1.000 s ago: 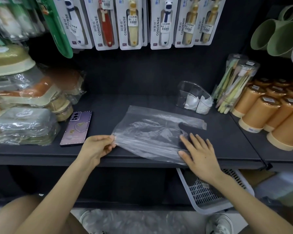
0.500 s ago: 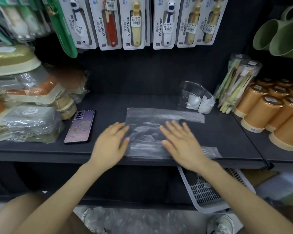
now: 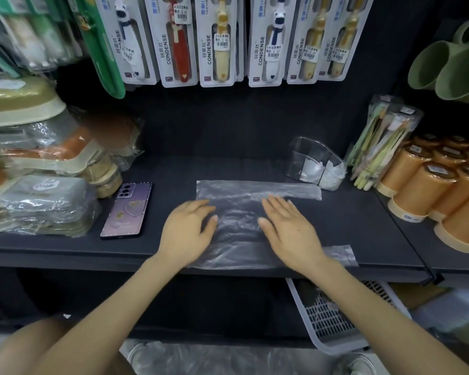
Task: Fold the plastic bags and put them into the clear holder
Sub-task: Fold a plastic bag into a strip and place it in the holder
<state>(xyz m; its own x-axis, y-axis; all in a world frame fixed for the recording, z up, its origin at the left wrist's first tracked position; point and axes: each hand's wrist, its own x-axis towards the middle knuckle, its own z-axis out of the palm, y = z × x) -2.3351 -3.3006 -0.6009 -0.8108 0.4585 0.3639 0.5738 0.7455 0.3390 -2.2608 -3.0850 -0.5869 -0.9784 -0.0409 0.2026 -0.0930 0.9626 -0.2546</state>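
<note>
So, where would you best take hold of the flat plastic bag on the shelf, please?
I'd pinch the plastic bag by its near handle strip, coming from the right: that strip sticks out beyond the right hand, while the rest lies pressed flat on the shelf under it and the left hand.

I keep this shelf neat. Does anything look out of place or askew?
A purple phone lies face down on the shelf left of the plastic bag, likely not stock. The bag, pressed flat by the left hand and right hand, has one strip poking out rightward near the front edge.
</note>
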